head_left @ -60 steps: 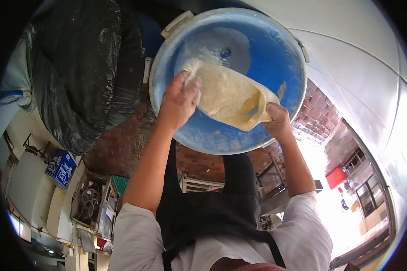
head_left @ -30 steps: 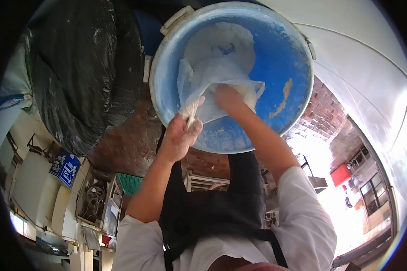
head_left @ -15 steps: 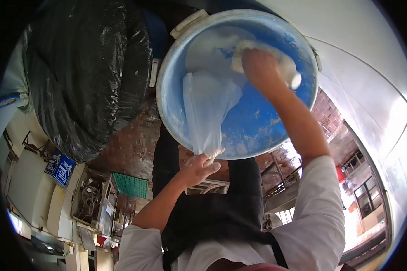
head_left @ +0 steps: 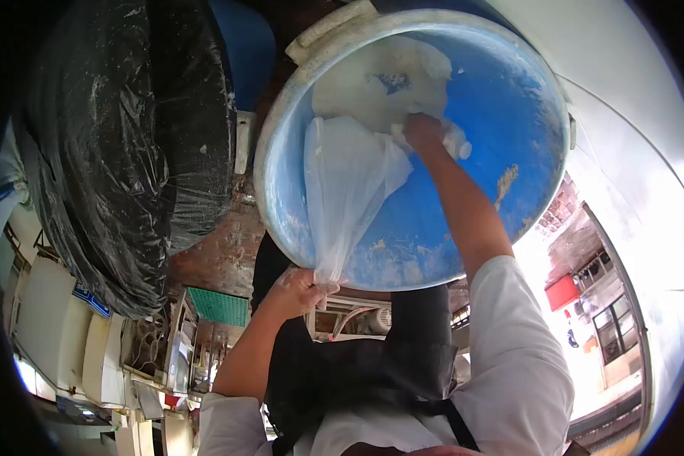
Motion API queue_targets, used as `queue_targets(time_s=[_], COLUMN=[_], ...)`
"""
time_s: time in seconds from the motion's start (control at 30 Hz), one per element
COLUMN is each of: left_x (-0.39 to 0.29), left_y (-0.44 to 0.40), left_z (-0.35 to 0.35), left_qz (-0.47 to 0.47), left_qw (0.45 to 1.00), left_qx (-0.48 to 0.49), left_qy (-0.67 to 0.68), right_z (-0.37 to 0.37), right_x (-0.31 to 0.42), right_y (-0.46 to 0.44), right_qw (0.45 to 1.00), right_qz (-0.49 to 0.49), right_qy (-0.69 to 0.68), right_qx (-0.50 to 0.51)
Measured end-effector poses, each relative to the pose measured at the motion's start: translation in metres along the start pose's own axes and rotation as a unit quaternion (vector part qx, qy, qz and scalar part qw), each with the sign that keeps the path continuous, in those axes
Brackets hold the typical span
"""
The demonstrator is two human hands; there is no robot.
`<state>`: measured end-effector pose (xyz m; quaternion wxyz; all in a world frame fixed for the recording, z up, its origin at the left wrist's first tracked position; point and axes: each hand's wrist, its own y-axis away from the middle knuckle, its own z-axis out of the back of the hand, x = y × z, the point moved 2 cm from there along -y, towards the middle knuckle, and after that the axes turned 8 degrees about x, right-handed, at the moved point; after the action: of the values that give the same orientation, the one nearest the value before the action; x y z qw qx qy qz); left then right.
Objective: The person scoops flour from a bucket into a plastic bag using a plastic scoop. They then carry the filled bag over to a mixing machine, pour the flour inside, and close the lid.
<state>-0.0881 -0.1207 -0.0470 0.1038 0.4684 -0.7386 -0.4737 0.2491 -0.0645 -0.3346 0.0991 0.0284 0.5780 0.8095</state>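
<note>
My left hand (head_left: 296,292) is closed on the gathered edge of a clear plastic bag (head_left: 342,182), just at the near rim of a big blue barrel (head_left: 270,201). The rest of the bag hangs inside the barrel. Deep in the barrel lies a pale powder (head_left: 349,87), with a blue patch showing through it. My right hand (head_left: 422,131) reaches down inside, wrapped round a scoop (head_left: 456,142) that looks like a cut plastic jug with a white cap. The scoop's mouth is by the powder and the bag; my hand partly hides it.
Left of the barrel stands a large container under a black plastic sheet (head_left: 121,144), dusted white. A green crate (head_left: 218,305) sits on the brick-coloured floor (head_left: 205,262). A white panel (head_left: 623,137) rises on the right, close to the barrel.
My right hand and the scoop have moved lower and left, toward the bag's mouth. My left hand has shifted slightly left, still gripping the bag. The view has moved closer to the barrel.
</note>
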Motion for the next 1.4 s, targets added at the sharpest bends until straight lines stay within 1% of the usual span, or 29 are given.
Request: queue_targets(time_s=[0.03,0.07,0.13,0.17,0.23,0.27,0.33,0.37,0.47,0.53,0.57,0.67,0.73,0.83,0.87,0.93,1.03,1.07,1.17,1.2,1.27,1.33,1.37,1.4], left_x=[0.001,0.006,0.014,0.018,0.015,0.013,-0.002,-0.001,-0.001,-0.008,-0.007,0.0,0.004,0.004,0.004,0.005,-0.002,0.005,-0.02,-0.035,-0.056,-0.085,-0.09,-0.094], left_y=[0.003,0.003,-0.001,0.0,-0.001,0.001,0.002,0.002,0.002,0.004,0.004,0.005,0.005,0.005,0.004,0.004,0.004,0.004,0.006,0.002,-0.017,-0.043,-0.063,-0.08], left_z=[-0.001,-0.001,0.0,-0.002,-0.001,-0.001,0.002,0.0,0.003,0.002,0.002,-0.002,-0.003,-0.002,-0.002,-0.007,-0.011,-0.01,-0.022,-0.029,-0.029,-0.003,0.016,0.032], left_qz=[0.01,0.0,-0.021,-0.014,-0.002,-0.01,-0.031,-0.027,-0.002,0.034,0.033,0.039,0.055,0.045,0.035,0.012,-0.013,0.004,-0.024,-0.071,-0.163,-0.179,-0.207,-0.233], left_qw=[1.0,1.0,1.0,1.0,1.0,0.999,0.991,0.991,0.988,0.985,0.988,0.994,0.994,0.994,0.996,0.998,0.995,0.996,0.989,0.986,0.964,0.938,0.922,0.904], left_qx=[-0.002,-0.003,-0.005,-0.002,-0.001,-0.015,-0.042,-0.034,-0.026,-0.017,-0.023,-0.036,-0.048,-0.045,-0.051,-0.058,-0.091,-0.082,-0.119,-0.114,-0.187,-0.211,-0.208,-0.203], left_qy=[-0.003,-0.009,-0.021,-0.013,0.002,-0.039,-0.121,-0.128,-0.153,-0.167,-0.149,-0.1,-0.078,-0.085,-0.066,-0.026,-0.031,-0.04,0.084,0.103,0.094,0.21,0.252,0.295], right_z=[-0.003,-0.005,-0.002,-0.002,-0.011,-0.018,-0.033,-0.044,-0.058,-0.056,-0.054,-0.038,-0.026,0.004,0.013,0.018,0.018,0.018,0.022,0.025,0.03,0.037,0.041,0.046], right_x=[-0.001,-0.001,0.0,0.0,0.002,0.003,0.012,0.019,0.05,0.065,0.068,0.053,0.036,0.022,0.019,0.007,-0.008,-0.011,-0.015,-0.019,-0.027,-0.036,-0.042,-0.049], right_y=[0.006,0.011,0.019,0.024,0.027,0.028,0.021,0.02,0.008,-0.011,-0.021,-0.045,-0.053,-0.051,-0.046,-0.035,-0.002,0.011,0.067,0.087,0.12,0.16,0.179,0.196], right_qw=[1.0,0.999,0.998,0.996,0.995,0.993,0.979,0.968,0.922,0.909,0.902,0.86,0.836,0.789,0.772,0.787,0.794,0.791,0.754,0.77,0.799,0.794,0.791,0.812], right_qz=[0.014,0.028,0.066,0.083,0.081,0.079,0.074,0.071,0.049,0.047,0.045,0.085,0.079,0.073,0.07,0.066,0.084,0.097,0.098,0.081,0.047,0.071,0.083,0.098], right_qy=[0.007,0.014,0.019,0.021,-0.024,-0.046,-0.145,-0.195,-0.352,-0.379,-0.393,-0.427,-0.475,-0.542,-0.56,-0.527,-0.486,-0.475,-0.513,-0.49,-0.442,-0.443,-0.443,-0.397], right_qx=[0.01,0.02,-0.004,-0.015,-0.057,-0.075,-0.12,-0.14,-0.153,-0.169,-0.176,-0.266,-0.262,-0.28,-0.291,-0.315,-0.357,-0.373,-0.397,-0.4,-0.405,-0.411,-0.413,-0.417])
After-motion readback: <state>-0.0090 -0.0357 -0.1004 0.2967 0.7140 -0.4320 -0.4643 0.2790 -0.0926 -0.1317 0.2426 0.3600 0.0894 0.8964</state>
